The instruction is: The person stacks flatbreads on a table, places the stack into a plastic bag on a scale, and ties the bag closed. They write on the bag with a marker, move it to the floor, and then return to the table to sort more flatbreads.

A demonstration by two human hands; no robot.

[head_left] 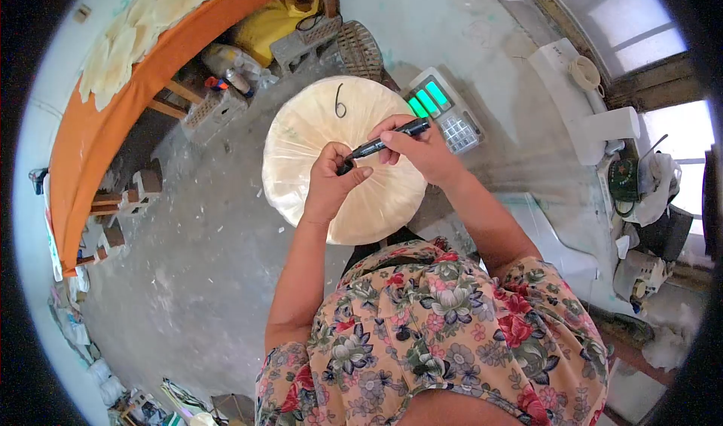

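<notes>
Under you, the dusty concrete floor [203,275] bears a digital scale [446,111], a woven basket [361,48] and 2 perforated blocks [215,111], near the round bundle [376,200] marked 6.

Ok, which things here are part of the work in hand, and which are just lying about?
In hand: black marker, held by left hand and right hand; wrapped round stack marked 6; digital scale at its edge.
Lying about: woven basket, yellow bag, orange cloth, grey block.
</notes>
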